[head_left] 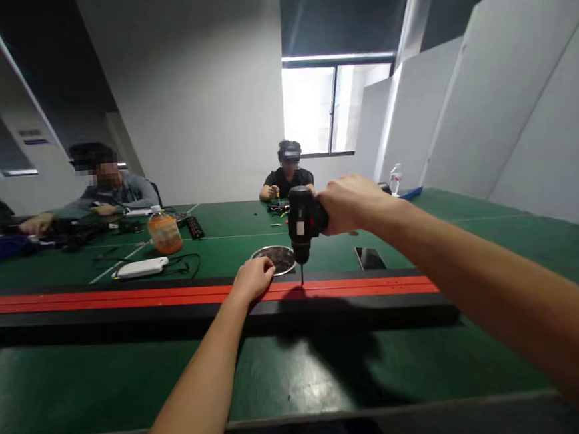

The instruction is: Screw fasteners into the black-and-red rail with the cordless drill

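Note:
My right hand (347, 202) is closed round the handle of a black cordless drill (300, 221). The drill points straight down, and its thin bit reaches the red top of a long bar (365, 286). That bar has black sides and lies across the table from the left edge of view. To the left of the drill, my left hand (252, 278) rests on the bar, fingers curled over its far side and partly hidden. Right behind this hand, a round metal dish (283, 257) holds small dark pieces that I cannot make out singly.
On the green table (131, 376) are a phone (370, 258), a white device with a cable (140, 268), an orange-filled bottle (164, 232) and a black power strip (195, 228). One person (288, 170) works opposite, another (117, 187) at the left among dark parts. A clear bottle (395, 178) stands back right.

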`<state>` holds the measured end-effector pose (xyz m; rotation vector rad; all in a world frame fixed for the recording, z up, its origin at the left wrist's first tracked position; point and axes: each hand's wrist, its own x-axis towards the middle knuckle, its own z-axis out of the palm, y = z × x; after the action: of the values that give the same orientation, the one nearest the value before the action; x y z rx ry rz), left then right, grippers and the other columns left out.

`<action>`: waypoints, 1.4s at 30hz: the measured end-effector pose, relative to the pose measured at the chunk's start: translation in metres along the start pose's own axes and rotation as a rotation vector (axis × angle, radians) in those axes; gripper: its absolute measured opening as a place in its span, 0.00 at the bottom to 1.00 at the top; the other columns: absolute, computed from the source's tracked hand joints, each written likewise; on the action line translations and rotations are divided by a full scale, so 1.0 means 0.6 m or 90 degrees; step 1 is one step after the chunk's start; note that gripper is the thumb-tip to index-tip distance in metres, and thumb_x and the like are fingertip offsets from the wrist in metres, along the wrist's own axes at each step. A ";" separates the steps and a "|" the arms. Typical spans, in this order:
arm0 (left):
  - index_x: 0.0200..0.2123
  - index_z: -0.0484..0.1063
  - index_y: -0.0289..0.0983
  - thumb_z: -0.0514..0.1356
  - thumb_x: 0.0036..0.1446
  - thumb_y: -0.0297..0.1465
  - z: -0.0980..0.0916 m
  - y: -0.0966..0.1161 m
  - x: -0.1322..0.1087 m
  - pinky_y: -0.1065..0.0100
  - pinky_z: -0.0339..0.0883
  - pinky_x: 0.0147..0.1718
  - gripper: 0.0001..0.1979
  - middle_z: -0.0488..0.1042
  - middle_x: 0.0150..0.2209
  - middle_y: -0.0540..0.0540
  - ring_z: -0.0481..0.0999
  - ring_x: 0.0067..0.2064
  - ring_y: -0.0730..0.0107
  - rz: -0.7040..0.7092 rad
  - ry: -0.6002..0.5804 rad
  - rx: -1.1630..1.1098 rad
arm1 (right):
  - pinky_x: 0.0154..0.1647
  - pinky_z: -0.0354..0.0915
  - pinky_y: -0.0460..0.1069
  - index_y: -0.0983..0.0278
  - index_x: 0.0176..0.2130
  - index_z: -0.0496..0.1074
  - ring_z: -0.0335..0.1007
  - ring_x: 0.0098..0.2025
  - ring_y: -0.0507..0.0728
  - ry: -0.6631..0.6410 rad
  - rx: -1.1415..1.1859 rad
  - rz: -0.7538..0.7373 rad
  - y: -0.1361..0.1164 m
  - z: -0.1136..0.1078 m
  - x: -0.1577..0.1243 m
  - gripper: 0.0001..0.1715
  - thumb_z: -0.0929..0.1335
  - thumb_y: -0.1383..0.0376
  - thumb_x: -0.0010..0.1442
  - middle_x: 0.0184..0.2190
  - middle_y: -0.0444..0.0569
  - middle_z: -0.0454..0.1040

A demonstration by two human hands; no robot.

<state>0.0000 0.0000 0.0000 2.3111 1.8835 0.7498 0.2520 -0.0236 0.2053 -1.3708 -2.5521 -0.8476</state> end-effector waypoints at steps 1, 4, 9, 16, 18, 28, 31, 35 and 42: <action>0.41 0.80 0.43 0.55 0.63 0.40 0.002 0.002 0.001 0.62 0.67 0.42 0.14 0.82 0.44 0.43 0.79 0.45 0.55 -0.006 -0.001 0.001 | 0.28 0.54 0.55 0.64 0.40 0.77 0.69 0.27 0.63 0.001 -0.004 -0.001 -0.003 -0.003 0.000 0.22 0.73 0.56 0.45 0.22 0.53 0.70; 0.41 0.80 0.43 0.55 0.63 0.39 0.006 0.009 0.005 0.63 0.67 0.41 0.14 0.82 0.44 0.43 0.79 0.44 0.56 -0.016 -0.002 0.006 | 0.28 0.54 0.55 0.65 0.42 0.77 0.69 0.28 0.63 0.005 -0.010 -0.006 -0.013 -0.010 -0.002 0.25 0.73 0.58 0.44 0.24 0.54 0.72; 0.41 0.80 0.43 0.55 0.63 0.39 0.005 0.014 0.006 0.64 0.67 0.42 0.14 0.82 0.44 0.42 0.79 0.45 0.56 -0.008 0.001 0.011 | 0.28 0.54 0.55 0.65 0.42 0.77 0.70 0.29 0.63 0.024 -0.006 -0.016 -0.026 -0.014 -0.001 0.24 0.74 0.61 0.43 0.26 0.55 0.74; 0.41 0.80 0.43 0.55 0.63 0.41 0.002 0.015 0.004 0.63 0.66 0.41 0.15 0.81 0.44 0.42 0.79 0.43 0.56 0.001 -0.004 0.008 | 0.26 0.53 0.54 0.64 0.34 0.76 0.69 0.27 0.61 0.071 -0.027 -0.054 -0.033 -0.009 0.008 0.17 0.75 0.63 0.40 0.27 0.55 0.74; 0.42 0.80 0.43 0.55 0.63 0.41 0.003 0.014 0.005 0.63 0.66 0.41 0.15 0.81 0.44 0.42 0.79 0.43 0.56 0.002 -0.002 0.008 | 0.26 0.52 0.53 0.63 0.33 0.76 0.68 0.26 0.59 0.081 -0.027 -0.055 -0.032 -0.009 0.007 0.16 0.75 0.63 0.40 0.25 0.53 0.73; 0.41 0.80 0.43 0.55 0.63 0.40 0.005 0.012 0.006 0.63 0.67 0.42 0.14 0.81 0.43 0.42 0.79 0.43 0.56 0.004 -0.003 0.000 | 0.24 0.51 0.53 0.62 0.37 0.78 0.66 0.23 0.58 0.079 -0.057 -0.053 -0.034 -0.018 -0.007 0.18 0.73 0.62 0.42 0.23 0.52 0.73; 0.41 0.80 0.43 0.56 0.63 0.40 0.007 0.008 0.008 0.63 0.67 0.42 0.14 0.82 0.43 0.43 0.79 0.43 0.57 0.005 0.001 -0.010 | 0.26 0.52 0.54 0.62 0.40 0.79 0.68 0.25 0.60 0.070 -0.041 -0.059 -0.030 -0.019 -0.014 0.21 0.73 0.61 0.44 0.24 0.53 0.75; 0.41 0.80 0.43 0.56 0.63 0.40 0.009 0.006 0.009 0.63 0.67 0.42 0.14 0.82 0.43 0.43 0.79 0.43 0.57 0.000 0.000 -0.020 | 0.29 0.55 0.54 0.58 0.39 0.79 0.69 0.26 0.60 0.084 0.015 -0.018 -0.001 -0.012 -0.031 0.21 0.76 0.57 0.42 0.21 0.49 0.72; 0.40 0.80 0.42 0.55 0.64 0.39 0.003 0.015 0.008 0.63 0.68 0.43 0.14 0.82 0.42 0.42 0.80 0.44 0.57 0.004 -0.018 0.007 | 0.29 0.62 0.52 0.58 0.35 0.80 0.74 0.30 0.61 0.174 0.312 0.176 0.050 0.059 -0.074 0.20 0.76 0.49 0.44 0.26 0.46 0.77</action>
<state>0.0098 0.0027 0.0033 2.3232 1.8747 0.7058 0.3073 -0.0247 0.1723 -1.2983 -2.1052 -0.3051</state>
